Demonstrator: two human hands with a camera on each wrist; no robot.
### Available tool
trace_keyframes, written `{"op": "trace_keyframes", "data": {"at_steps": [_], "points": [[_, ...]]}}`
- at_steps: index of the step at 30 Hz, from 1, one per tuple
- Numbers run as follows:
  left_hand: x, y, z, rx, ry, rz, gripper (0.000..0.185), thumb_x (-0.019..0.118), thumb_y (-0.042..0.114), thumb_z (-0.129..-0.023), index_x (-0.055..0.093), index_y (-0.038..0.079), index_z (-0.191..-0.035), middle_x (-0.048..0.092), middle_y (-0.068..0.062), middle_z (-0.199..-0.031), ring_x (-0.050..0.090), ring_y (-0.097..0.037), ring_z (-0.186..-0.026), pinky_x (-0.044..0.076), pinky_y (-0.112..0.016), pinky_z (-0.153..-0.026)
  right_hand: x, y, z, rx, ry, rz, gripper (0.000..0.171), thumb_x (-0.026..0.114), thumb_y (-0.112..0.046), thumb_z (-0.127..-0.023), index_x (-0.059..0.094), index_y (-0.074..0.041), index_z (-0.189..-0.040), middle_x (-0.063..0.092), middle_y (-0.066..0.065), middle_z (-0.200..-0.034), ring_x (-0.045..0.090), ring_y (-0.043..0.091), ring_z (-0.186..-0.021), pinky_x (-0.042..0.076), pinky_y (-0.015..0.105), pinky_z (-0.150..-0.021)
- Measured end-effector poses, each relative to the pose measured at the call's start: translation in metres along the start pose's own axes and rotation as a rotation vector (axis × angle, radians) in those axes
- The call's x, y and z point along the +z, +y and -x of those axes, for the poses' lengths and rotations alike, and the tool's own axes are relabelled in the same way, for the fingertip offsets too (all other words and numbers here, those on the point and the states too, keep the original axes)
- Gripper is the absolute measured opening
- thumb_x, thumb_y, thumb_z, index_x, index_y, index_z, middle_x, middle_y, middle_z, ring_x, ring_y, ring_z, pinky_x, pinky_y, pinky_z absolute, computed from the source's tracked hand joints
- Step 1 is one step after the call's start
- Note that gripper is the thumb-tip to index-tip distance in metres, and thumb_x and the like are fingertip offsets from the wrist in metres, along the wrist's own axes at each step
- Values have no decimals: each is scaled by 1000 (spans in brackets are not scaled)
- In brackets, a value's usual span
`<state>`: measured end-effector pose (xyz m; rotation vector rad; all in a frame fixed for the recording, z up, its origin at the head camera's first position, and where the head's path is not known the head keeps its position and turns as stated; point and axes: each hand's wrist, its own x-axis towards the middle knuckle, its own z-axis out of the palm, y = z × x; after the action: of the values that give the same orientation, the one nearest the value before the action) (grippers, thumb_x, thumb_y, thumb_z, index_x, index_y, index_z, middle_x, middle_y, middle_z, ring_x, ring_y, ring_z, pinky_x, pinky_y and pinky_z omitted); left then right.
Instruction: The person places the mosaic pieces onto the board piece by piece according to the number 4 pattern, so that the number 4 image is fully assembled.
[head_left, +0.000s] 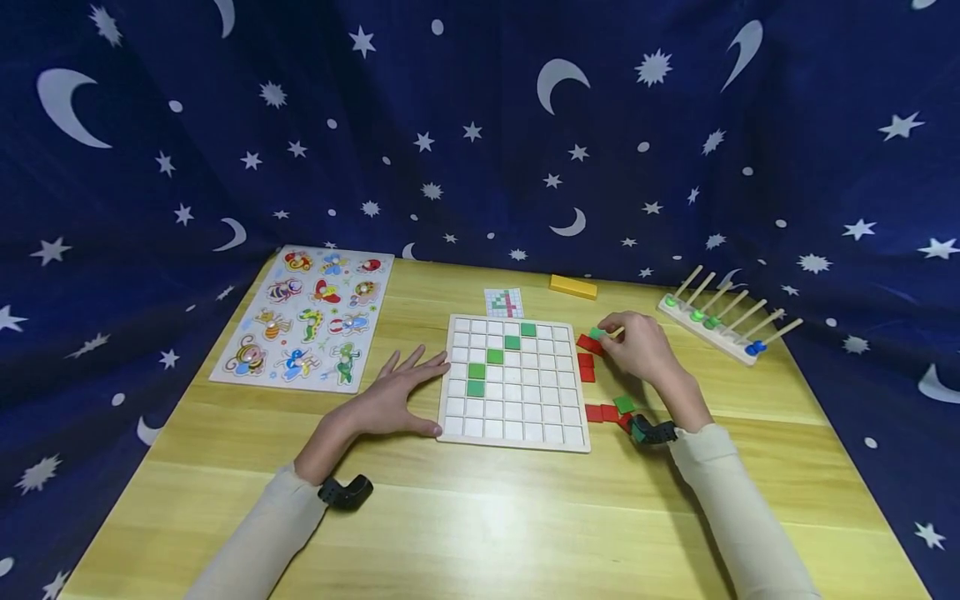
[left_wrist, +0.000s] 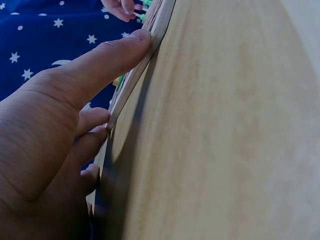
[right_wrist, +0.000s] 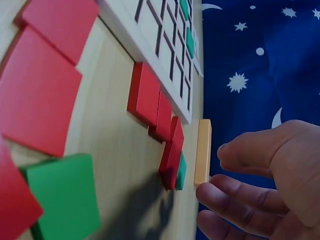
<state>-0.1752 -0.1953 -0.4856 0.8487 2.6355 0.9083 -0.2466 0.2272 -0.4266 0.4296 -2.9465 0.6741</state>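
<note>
1. At far left, a puzzle board (head_left: 309, 277) of bright insects lies flat on the table.
2. Your left hand (head_left: 393, 396) steadies the left edge of the white grid board (head_left: 513, 408), fingers spread and thumb at its near corner, pressing rather than grasping.
3. Mid-table, five green squares (head_left: 495, 357) climb the grid toward the patterned card (head_left: 503, 302) just beyond its far edge.
4. Off the grid's right side, the loose green tile (head_left: 597, 332) sits against the far side of a red tile (head_left: 590, 344). It looks square, with no long axis to line up. It lies just left of your right fingertips, between them and the grid's far right corner.
5. Your right hand (head_left: 641, 346), clearly the nearer to that tile, appears unclenched: the wrist view shows thumb and fingers apart, nothing visibly between them.
6. At far right stands the peg rack (head_left: 707, 332).
</note>
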Motion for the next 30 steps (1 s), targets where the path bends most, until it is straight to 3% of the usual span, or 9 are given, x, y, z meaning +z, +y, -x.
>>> {"op": "trace_keyframes", "data": {"at_steps": [7,16,20,25,30], "points": [[1,-2,-1,3,4,1,102,81,58,-76,34,19,-157,19,6,-165,-1,-25,-153,-12,-48,-120,-1,4,8,-16,-30,18,19,72,-6,-88,74,3,-104,73,17,-95,70,32,-80,56,49,-71],[0,-2,-1,10,7,2,102,82,57,-75,35,18,-157,20,3,-165,1,-27,-153,-11,-50,-120,-5,1,42,-26,-94,86,16,75,-12,-86,75,0,-97,72,7,-84,67,23,-73,53,44,-65],[-1,-1,-1,20,8,7,103,83,56,-75,35,16,-157,21,1,-165,1,-29,-152,-10,-52,-119,-11,-3,55,21,-150,140,24,78,-23,-85,74,-1,-93,69,4,-77,63,20,-68,51,40,-58],[-2,-1,-1,6,3,10,103,83,55,-74,35,17,-157,20,3,-165,0,-27,-153,-12,-50,-119,-16,-10,65,123,-233,187,34,81,-37,-80,63,-10,-70,52,-3,-63,48,18,-58,36,32,-50],[-1,-2,-2,0,-4,0,103,82,57,-75,34,19,-157,19,5,-165,-1,-25,-153,-12,-48,-119,-15,-12,66,199,-278,185,40,78,-29,-83,47,-15,-60,36,-4,-58,39,16,-56,26,30,-50]]}}
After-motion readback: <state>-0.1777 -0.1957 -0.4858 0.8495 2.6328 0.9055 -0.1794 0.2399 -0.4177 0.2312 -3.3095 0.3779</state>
